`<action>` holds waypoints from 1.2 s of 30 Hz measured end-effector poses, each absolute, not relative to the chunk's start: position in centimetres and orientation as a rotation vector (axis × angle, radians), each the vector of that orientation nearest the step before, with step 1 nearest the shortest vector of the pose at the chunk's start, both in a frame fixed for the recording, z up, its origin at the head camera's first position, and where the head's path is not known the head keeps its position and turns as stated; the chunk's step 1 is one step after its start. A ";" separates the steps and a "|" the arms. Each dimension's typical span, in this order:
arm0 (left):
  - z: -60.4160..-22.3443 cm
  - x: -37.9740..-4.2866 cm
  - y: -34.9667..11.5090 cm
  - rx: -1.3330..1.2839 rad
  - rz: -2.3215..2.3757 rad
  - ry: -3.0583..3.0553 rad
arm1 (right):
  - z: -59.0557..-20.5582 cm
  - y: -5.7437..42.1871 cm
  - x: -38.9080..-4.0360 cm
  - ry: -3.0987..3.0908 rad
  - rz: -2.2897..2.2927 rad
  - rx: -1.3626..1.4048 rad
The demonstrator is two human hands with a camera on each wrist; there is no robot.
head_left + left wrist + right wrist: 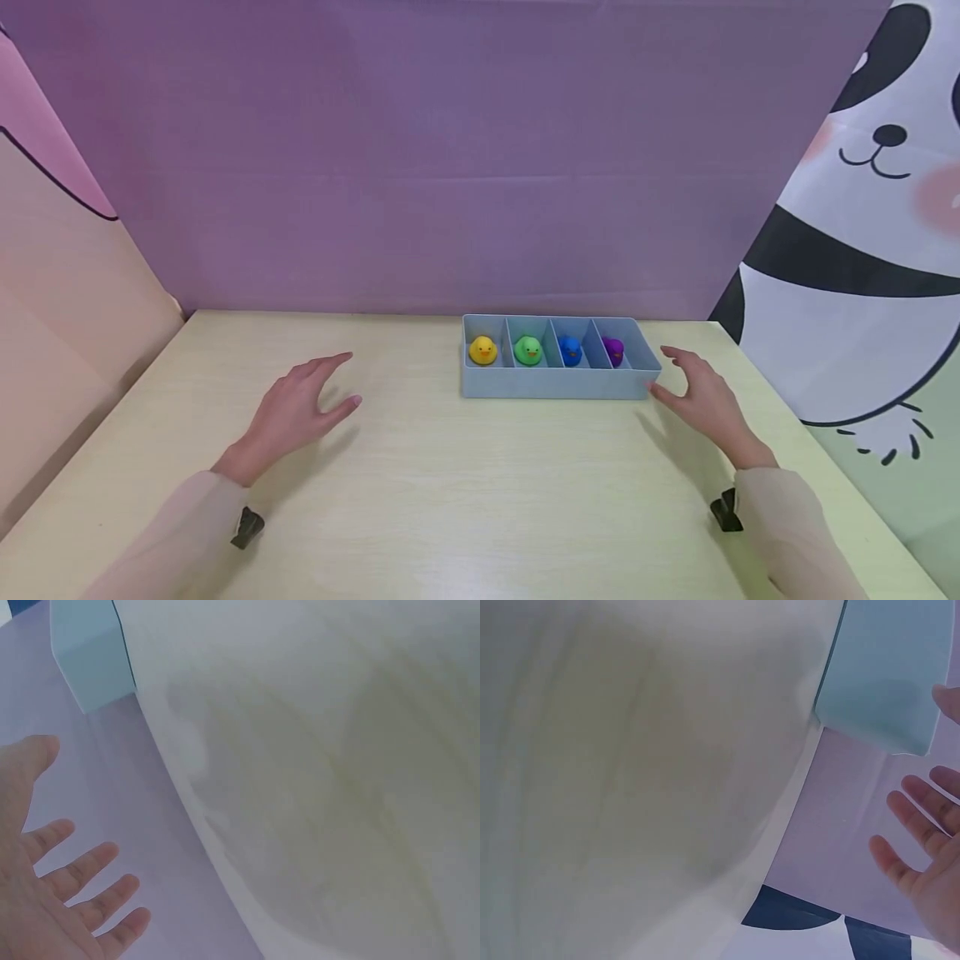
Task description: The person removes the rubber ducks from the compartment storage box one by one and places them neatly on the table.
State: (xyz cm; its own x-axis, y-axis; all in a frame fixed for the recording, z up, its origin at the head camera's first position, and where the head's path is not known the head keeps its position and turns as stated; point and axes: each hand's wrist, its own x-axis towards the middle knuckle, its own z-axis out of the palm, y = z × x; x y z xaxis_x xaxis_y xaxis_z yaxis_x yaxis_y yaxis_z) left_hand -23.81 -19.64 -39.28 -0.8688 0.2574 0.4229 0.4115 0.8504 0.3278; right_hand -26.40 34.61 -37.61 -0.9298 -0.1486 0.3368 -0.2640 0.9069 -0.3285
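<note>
A pale blue box with a row of compartments stands at the back of the table. From left to right its compartments hold a yellow duck, a green duck, a blue duck and a purple duck. My right hand hovers by the box's right end, fingers spread and holding nothing; whether the thumb touches the box I cannot tell. Well left of the box, my left hand is held above the table with its fingers apart and nothing in them. Both wrist views show a box end near the fingers.
The light wooden table reaches back to a purple backdrop. On the right a panda-printed sheet borders the table, and a pale wall panel stands along the left. A small black device sits at the left wrist.
</note>
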 end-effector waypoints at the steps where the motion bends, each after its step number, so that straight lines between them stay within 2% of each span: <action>1: -39.2 -23.9 -19.4 -0.498 -0.595 -2.662 | -37.6 34.6 -26.5 -2.758 0.542 0.312; 36: -37.9 -27.9 -12.1 -0.479 -0.897 -2.677 | -38.2 34.5 -29.2 -2.721 0.804 0.311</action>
State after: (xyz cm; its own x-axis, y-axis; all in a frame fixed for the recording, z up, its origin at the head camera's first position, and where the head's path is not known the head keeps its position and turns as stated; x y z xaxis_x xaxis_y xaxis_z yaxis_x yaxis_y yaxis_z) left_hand -27.95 -12.06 -37.92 -0.9067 0.2209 0.3593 0.3928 0.7526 0.5285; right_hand -29.17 34.49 -38.21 -0.9358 -0.1239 0.3301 -0.2834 0.8214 -0.4950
